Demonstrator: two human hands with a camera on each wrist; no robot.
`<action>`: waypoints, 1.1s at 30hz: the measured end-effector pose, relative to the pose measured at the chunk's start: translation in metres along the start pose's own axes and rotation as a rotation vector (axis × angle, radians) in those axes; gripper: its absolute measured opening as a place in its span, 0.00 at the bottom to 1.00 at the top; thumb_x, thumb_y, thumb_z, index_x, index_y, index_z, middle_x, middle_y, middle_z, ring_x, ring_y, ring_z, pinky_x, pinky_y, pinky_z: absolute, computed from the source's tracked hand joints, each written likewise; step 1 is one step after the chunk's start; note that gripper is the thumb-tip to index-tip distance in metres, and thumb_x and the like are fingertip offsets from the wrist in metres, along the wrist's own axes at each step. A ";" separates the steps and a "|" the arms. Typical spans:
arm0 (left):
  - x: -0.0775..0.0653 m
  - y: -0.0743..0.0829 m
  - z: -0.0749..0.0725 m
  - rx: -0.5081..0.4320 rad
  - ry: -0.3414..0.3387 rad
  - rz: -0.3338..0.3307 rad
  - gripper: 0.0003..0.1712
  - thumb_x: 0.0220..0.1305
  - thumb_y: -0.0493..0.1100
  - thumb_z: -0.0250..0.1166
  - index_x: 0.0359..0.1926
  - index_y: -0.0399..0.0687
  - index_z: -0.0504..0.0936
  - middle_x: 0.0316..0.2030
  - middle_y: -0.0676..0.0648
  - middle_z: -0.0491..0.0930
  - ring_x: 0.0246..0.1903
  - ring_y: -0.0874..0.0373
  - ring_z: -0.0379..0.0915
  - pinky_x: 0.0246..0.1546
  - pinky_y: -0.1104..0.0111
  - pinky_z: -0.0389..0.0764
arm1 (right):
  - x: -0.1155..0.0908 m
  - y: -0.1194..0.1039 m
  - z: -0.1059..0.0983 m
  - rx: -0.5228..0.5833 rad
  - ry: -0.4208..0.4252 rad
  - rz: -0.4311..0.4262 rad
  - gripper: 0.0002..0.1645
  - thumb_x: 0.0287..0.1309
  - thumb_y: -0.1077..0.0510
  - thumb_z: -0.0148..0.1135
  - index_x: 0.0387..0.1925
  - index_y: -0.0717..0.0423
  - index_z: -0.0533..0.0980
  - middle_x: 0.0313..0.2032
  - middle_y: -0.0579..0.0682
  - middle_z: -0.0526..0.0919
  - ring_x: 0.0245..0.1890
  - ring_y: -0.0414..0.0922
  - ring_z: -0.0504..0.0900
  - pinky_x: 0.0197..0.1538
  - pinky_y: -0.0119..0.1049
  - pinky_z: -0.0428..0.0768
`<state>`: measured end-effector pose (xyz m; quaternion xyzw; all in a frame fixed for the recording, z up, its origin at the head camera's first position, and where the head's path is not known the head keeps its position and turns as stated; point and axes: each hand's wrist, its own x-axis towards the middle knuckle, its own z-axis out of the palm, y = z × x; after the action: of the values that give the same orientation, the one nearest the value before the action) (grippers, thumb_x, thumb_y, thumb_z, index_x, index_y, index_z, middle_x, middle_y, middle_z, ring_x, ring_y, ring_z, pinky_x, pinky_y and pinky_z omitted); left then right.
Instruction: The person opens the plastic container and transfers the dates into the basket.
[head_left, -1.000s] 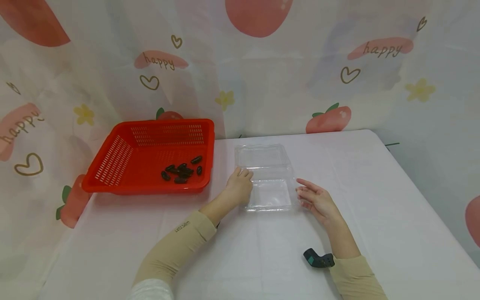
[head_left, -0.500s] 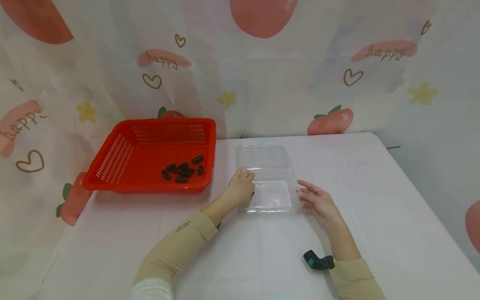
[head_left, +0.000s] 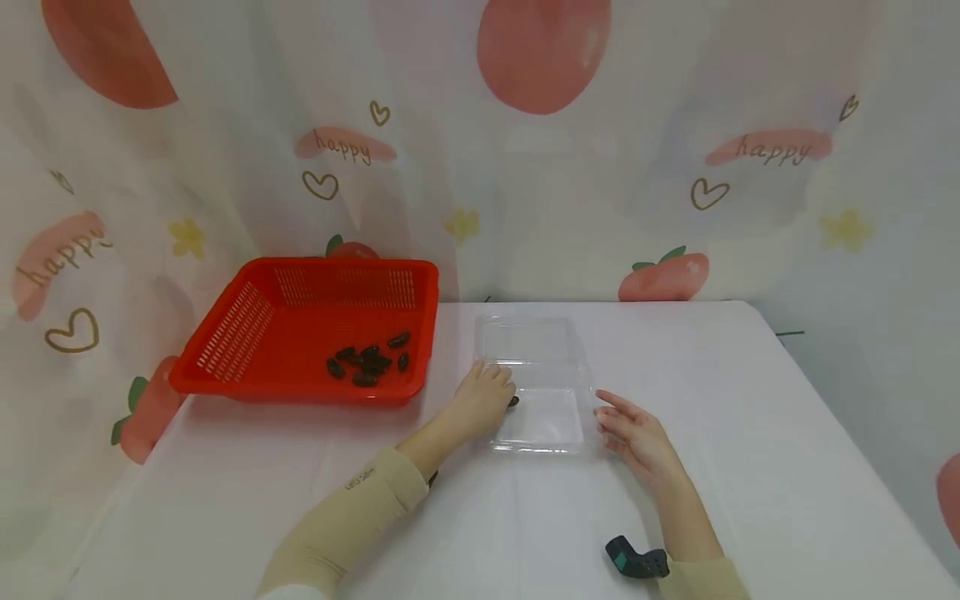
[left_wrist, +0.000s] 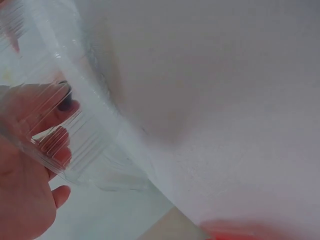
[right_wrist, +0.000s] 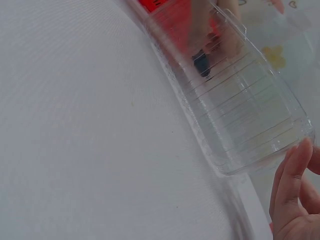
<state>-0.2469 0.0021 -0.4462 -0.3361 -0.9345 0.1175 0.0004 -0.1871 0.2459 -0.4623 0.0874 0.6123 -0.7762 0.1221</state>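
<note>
A hinged clear plastic box [head_left: 542, 421] lies open on the white table. My left hand [head_left: 483, 400] reaches over its left side and pinches a dark, glossy oval fruit [left_wrist: 65, 99] between thumb and fingers, low inside the front half. Through the ribbed wall in the right wrist view the same dark fruit [right_wrist: 201, 64] shows near the box floor. At the box's right side, my right hand [head_left: 637, 437] has its fingertips at the rim, the fingers loosely extended. To the left, a red plastic basket [head_left: 300, 387] holds several similar dark fruits [head_left: 367, 367].
A black angled device [head_left: 636, 558] with a green patch is at my right wrist. Behind the table [head_left: 705, 400] hangs a printed cloth [head_left: 540, 217] with hearts and fruit shapes. The table's right edge slants toward me.
The head view has tilted up, so everything sits lower. The dark fruit now shows more clearly at my left fingertips as the fingers lift slightly off it. My right hand stays at the box.
</note>
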 end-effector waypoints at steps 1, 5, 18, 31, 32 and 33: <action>-0.001 -0.001 0.001 -0.005 0.018 0.001 0.16 0.62 0.44 0.54 0.51 0.51 0.75 0.57 0.50 0.68 0.58 0.54 0.60 0.62 0.56 0.55 | 0.000 0.001 0.001 -0.003 0.004 0.002 0.22 0.57 0.66 0.57 0.54 0.51 0.72 0.32 0.41 0.78 0.30 0.35 0.76 0.32 0.26 0.75; -0.004 0.001 0.008 -0.003 0.082 0.005 0.13 0.64 0.45 0.52 0.49 0.54 0.74 0.53 0.52 0.69 0.55 0.56 0.62 0.60 0.57 0.57 | -0.002 0.005 0.001 -0.016 0.016 -0.002 0.19 0.57 0.66 0.57 0.45 0.41 0.76 0.32 0.40 0.78 0.30 0.34 0.76 0.32 0.25 0.75; -0.006 0.002 0.009 0.037 0.208 -0.061 0.10 0.64 0.45 0.54 0.46 0.57 0.71 0.48 0.54 0.70 0.49 0.58 0.63 0.56 0.61 0.61 | -0.001 0.006 -0.002 -0.021 -0.010 -0.013 0.18 0.57 0.63 0.58 0.46 0.38 0.77 0.36 0.39 0.78 0.33 0.35 0.76 0.35 0.26 0.75; -0.003 -0.006 -0.012 0.046 0.252 -0.106 0.10 0.63 0.42 0.54 0.45 0.57 0.71 0.39 0.54 0.68 0.42 0.59 0.64 0.47 0.65 0.62 | -0.002 0.003 -0.004 -0.014 -0.022 -0.039 0.19 0.58 0.64 0.57 0.49 0.43 0.75 0.35 0.39 0.78 0.33 0.35 0.77 0.34 0.25 0.76; -0.005 -0.008 -0.014 0.038 0.244 -0.113 0.10 0.62 0.42 0.55 0.46 0.57 0.71 0.40 0.54 0.68 0.43 0.59 0.64 0.48 0.65 0.62 | -0.003 0.004 -0.003 -0.011 -0.024 -0.039 0.19 0.58 0.64 0.57 0.50 0.44 0.75 0.35 0.39 0.79 0.33 0.35 0.77 0.34 0.25 0.76; -0.007 -0.009 -0.016 0.030 0.238 -0.121 0.11 0.62 0.42 0.56 0.47 0.57 0.71 0.41 0.53 0.68 0.44 0.59 0.64 0.49 0.64 0.62 | -0.003 0.005 -0.002 -0.011 -0.027 -0.037 0.19 0.58 0.64 0.57 0.49 0.44 0.75 0.35 0.40 0.78 0.33 0.35 0.77 0.34 0.25 0.76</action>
<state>-0.2458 -0.0053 -0.4277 -0.2907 -0.9445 0.0905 0.1232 -0.1828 0.2472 -0.4663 0.0651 0.6164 -0.7760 0.1166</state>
